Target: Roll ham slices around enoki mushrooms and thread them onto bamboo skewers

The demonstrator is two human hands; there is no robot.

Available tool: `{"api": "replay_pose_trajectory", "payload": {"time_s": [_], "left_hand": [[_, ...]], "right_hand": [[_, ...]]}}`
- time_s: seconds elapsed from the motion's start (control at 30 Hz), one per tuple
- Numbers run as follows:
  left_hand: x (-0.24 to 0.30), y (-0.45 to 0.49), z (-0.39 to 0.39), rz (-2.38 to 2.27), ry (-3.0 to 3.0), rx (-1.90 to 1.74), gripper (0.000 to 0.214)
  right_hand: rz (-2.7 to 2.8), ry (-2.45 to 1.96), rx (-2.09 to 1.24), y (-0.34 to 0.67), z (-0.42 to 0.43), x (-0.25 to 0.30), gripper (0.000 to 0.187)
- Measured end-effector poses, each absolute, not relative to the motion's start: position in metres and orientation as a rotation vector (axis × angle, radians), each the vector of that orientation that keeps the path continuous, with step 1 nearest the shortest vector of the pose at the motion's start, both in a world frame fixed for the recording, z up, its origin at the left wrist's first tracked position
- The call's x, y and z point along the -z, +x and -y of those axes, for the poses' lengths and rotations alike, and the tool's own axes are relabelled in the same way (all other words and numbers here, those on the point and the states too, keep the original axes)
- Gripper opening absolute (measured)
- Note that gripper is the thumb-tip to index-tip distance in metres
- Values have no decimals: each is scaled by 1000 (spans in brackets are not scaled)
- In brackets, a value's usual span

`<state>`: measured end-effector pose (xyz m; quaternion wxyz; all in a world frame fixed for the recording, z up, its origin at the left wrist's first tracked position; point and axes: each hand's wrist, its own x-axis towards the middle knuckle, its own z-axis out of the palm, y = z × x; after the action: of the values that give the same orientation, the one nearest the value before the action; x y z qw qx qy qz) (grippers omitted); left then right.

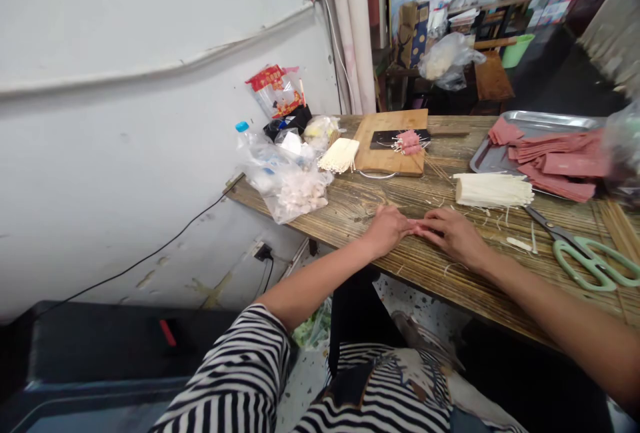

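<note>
At the table's near edge, my left hand [389,230] and my right hand [453,234] meet with fingertips pinched together. Between them shows a small bit of a pink meat slice [413,224], mostly covered by the fingers. A bundle of enoki mushrooms [493,190] lies just beyond my right hand. Scissors with green handles [585,256] rest to the right. The metal tray [543,119] behind holds more pink slices [560,153]. On a wooden cutting board [390,123] are a dark-bladed knife [383,139] and pink rolls with enoki ends [409,142].
Plastic bags [295,186] and a second enoki clump [340,155] crowd the table's left end. Wooden skewers [623,229] lie at the right edge. Enoki scraps litter the wooden table [345,216]. A white wall [150,166] borders the left; a person sits far back.
</note>
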<state>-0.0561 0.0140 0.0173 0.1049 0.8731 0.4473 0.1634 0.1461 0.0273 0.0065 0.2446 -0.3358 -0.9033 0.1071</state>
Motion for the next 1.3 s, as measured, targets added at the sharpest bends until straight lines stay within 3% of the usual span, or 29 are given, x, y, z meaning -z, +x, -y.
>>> {"api": "replay_pose_trajectory", "payload": {"time_s": [0.2, 0.5, 0.8, 0.87, 1.1, 1.3], "left_hand": [[-28, -56, -21, -1322, 2524, -380, 28], [-19, -55, -5, -1458, 2544, -556, 28], [2, -55, -5, -1341, 2767, -546, 33], [-2, -55, -7, -1346, 2747, -527, 32], [-22, -52, -21, -1354, 2566, -495, 27], [-22, -60, -38, -1160, 2426, -561, 23]], "right_hand": [[2586, -907, -183, 142, -29, -8, 45], [2605, -1019, -743, 141, -61, -22, 55], [2533, -1133, -1013, 145, -71, -21, 35], [2529, -1124, -915, 146, -64, -23, 32], [2601, -817, -96, 145, -38, -14, 34], [2643, -756, -75, 142, -48, -9, 45]]}}
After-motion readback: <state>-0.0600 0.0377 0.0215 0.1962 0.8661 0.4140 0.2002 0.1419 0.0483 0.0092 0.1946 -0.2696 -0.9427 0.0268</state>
